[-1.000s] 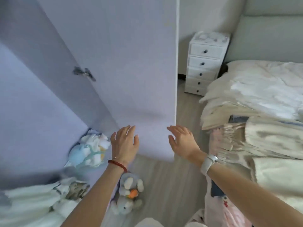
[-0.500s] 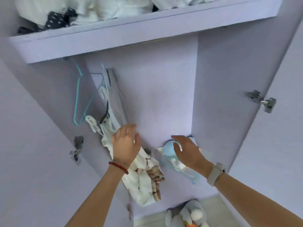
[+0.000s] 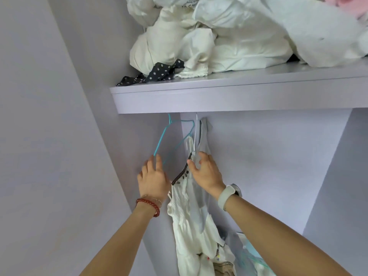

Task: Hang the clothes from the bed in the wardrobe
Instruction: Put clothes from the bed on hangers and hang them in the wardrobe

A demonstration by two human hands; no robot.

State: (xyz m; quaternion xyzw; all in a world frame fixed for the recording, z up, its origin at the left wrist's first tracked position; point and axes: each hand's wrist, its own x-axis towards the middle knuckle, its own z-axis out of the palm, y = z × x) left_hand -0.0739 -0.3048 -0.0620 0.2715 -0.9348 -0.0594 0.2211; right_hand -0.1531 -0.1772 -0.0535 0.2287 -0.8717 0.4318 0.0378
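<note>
Lilac wardrobe shelf point(image 3: 239, 98) is seen from below. Piled directly on it: crumpled white and cream clothes point(image 3: 229, 36); a black, white-dotted cloth point(image 3: 153, 74) is laid at the left front edge, partly under the pile.

Even, soft daylight is seen throughout; the source itself is not shown. The lilac panels are lit flatly, with no hard shadows. A dim band is cast under the shelf point(image 3: 239, 98), and the wardrobe interior below is rendered slightly darker. The white heap of clothes point(image 3: 219, 36) on top is near overexposed, and folds are washed out at the upper right, where motion smear is noted. Wide-angle bending is seen at the edges: the panel lines lean and splay. Central detail is kept fairly sharp; the lower right corner is soft. Mild compression smoothing is noted on plain surfaces.
</note>
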